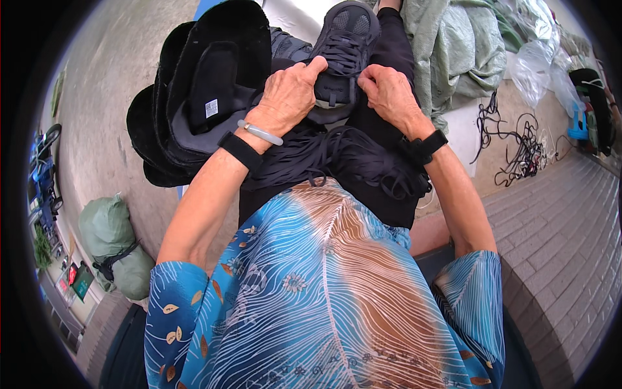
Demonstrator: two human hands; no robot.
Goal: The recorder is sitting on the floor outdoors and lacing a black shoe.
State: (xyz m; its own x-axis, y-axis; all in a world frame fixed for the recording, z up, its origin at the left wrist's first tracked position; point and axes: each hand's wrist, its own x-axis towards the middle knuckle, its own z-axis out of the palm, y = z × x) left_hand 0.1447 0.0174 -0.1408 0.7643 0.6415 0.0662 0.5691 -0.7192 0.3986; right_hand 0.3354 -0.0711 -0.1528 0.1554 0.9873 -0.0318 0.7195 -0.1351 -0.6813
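A dark grey lace-up shoe (350, 31) lies over my lap with its toe pointing away from me. My left hand (288, 96) is closed on the shoe's left edge, its thumb side against the lacing. At the right edge of the opening, my right hand (389, 96) pinches a dark shoelace (350, 70) between thumb and fingers. The fingertips of both hands are partly hidden. A loose heap of dark flat laces (324, 152) rests across my thighs, just below the shoe.
Left of my hands stands a stack of black fuzzy-edged shoe pieces (223, 71), one with a white label. Green woven sacking (447, 58) is bunched at the right, near tangled black cords (521, 146) on the ground. A tied green sack (113, 243) sits at the far left.
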